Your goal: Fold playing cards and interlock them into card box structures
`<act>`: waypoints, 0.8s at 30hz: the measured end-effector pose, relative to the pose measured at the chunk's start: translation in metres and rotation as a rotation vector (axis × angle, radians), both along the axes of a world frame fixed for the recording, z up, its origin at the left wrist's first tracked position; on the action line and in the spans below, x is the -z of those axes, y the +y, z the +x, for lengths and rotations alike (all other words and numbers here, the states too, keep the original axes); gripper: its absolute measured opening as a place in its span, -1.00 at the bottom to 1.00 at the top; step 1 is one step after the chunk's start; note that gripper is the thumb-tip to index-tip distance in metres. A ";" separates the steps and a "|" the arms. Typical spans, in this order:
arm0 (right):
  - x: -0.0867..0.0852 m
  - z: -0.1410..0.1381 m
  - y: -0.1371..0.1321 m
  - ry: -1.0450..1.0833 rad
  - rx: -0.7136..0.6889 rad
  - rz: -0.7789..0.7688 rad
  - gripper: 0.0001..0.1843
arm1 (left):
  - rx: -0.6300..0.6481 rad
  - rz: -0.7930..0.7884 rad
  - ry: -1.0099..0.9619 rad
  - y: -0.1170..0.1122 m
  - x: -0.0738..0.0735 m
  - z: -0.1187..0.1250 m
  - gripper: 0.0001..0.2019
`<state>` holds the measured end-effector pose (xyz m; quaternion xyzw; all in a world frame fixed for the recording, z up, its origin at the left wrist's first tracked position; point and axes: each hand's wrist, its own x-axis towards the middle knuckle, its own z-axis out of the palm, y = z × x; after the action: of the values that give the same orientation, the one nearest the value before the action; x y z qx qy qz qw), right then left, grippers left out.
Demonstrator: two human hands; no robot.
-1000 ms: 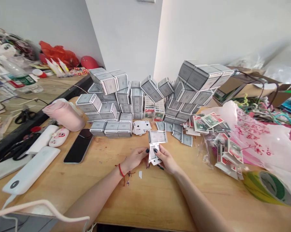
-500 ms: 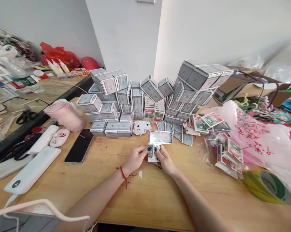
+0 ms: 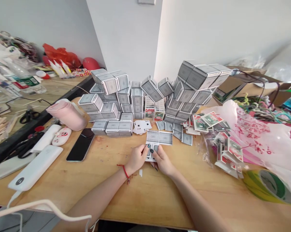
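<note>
Smooth, lightly glossy card stock seen on the playing cards [image 3: 159, 138] pinched between left hand [image 3: 137, 158] and right hand [image 3: 163, 161]; same finish repeated on the folded-card blocks [image 3: 118, 129] beyond the hands. Desk [image 3: 135, 199] under both: wood-grained, smooth, satin. Left of left hand: smartphone [image 3: 79, 146] faced in glossy black, power bank [image 3: 37, 167] cased in smooth white plastic. Right of right hand: tape roll [image 3: 252, 186] wound in glossy yellow film, card boxes [image 3: 235, 149] made of printed paperboard, bag [image 3: 249, 132] formed from thin, crinkled plastic.

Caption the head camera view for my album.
Left hand and right hand grip playing cards before stacked card blocks.
</note>
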<state>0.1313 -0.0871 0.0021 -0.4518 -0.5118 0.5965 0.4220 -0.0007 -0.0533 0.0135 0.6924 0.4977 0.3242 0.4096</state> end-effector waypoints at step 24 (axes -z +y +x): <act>-0.001 0.002 0.004 0.063 0.115 -0.041 -0.73 | 0.169 -0.138 -0.048 0.005 -0.001 -0.006 -0.63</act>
<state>0.1328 -0.0832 0.0029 -0.4697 -0.4592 0.5956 0.4623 -0.0069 -0.0487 0.0145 0.6942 0.4487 0.2699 0.4938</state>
